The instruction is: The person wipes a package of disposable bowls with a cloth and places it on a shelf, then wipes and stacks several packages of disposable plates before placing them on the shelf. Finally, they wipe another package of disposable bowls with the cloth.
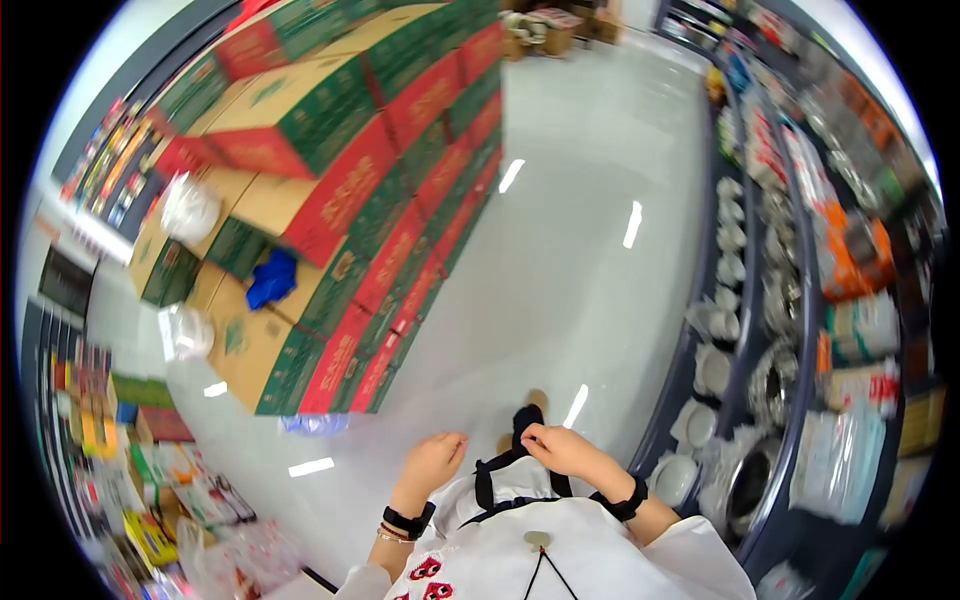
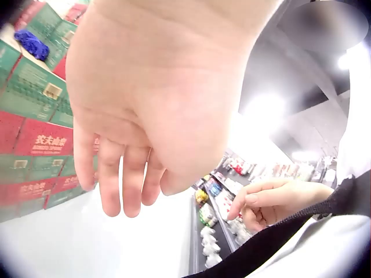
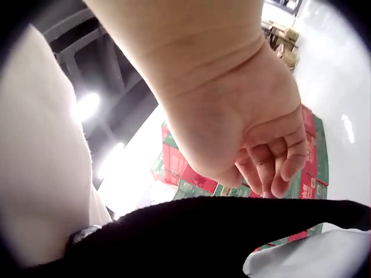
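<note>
In the head view my left hand (image 1: 437, 461) hangs in front of the body, holding nothing. Its fingers (image 2: 110, 174) stretch out side by side in the left wrist view, the palm bare. My right hand (image 1: 562, 449) is across from it at the waist, apart from the left. In the right wrist view its fingers (image 3: 264, 165) bend loosely around an empty palm. Nearest the left hand is a stack of red and green cartons (image 1: 345, 200), out of its reach. A blue crumpled bag (image 1: 271, 279) lies on the cartons.
Shelves (image 1: 690, 330) with metal bowls (image 1: 773, 375) and white dishes (image 1: 695, 423) run along the right. White plastic-wrapped bundles (image 1: 189, 209) sit at the stack's left side. Packaged goods (image 1: 190, 470) fill the lower left. A shiny pale floor (image 1: 560, 230) lies between stack and shelves.
</note>
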Demonstrator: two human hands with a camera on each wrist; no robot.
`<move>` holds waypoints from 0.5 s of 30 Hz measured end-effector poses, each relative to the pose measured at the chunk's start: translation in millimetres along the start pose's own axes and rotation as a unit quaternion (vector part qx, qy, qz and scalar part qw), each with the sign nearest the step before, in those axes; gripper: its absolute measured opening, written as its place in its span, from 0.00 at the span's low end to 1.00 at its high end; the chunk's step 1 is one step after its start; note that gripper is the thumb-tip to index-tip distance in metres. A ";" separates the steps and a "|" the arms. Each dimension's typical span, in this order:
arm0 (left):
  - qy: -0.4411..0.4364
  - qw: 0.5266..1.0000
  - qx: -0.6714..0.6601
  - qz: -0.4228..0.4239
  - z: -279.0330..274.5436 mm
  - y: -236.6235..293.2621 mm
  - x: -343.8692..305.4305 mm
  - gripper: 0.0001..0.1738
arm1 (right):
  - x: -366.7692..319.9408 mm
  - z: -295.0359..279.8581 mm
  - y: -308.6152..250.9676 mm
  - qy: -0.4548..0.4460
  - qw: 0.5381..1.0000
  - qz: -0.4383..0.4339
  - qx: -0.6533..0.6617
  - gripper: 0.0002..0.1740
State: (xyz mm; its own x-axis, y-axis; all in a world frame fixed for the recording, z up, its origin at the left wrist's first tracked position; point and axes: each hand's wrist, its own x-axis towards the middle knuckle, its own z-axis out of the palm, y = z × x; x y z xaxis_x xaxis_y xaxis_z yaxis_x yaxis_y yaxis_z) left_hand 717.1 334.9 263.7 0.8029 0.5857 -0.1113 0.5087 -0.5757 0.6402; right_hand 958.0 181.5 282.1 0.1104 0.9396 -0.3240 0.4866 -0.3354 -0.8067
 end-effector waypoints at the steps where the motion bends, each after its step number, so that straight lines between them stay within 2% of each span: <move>1: 0.017 1.000 -0.012 -0.008 -3.6 -10.3 -3.0 0.10 | 19.2 -0.4 -6.2 -0.022 0.999 -0.007 -0.034 0.14; 6: 0.081 0.994 -0.016 -0.078 -32.0 -52.3 4.5 0.09 | 116.7 -8.9 -33.1 -0.112 0.989 -0.062 -0.067 0.16; 11: 0.140 0.979 0.005 -0.145 -76.3 -82.4 31.3 0.09 | 219.0 -20.8 -63.2 -0.203 0.967 -0.096 -0.119 0.25; 15: 0.202 0.959 0.005 -0.198 -112.5 -99.1 35.9 0.08 | 298.5 -13.6 -93.9 -0.267 0.939 -0.148 -0.156 0.24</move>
State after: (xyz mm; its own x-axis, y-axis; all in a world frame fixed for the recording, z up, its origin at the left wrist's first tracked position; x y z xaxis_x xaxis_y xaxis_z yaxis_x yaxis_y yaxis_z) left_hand 660.6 477.1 281.7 0.3613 0.9316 -0.0399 0.7531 -0.2663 0.6017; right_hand 957.0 494.4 267.9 -0.4797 0.7917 -0.3783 0.6673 0.0492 -0.7432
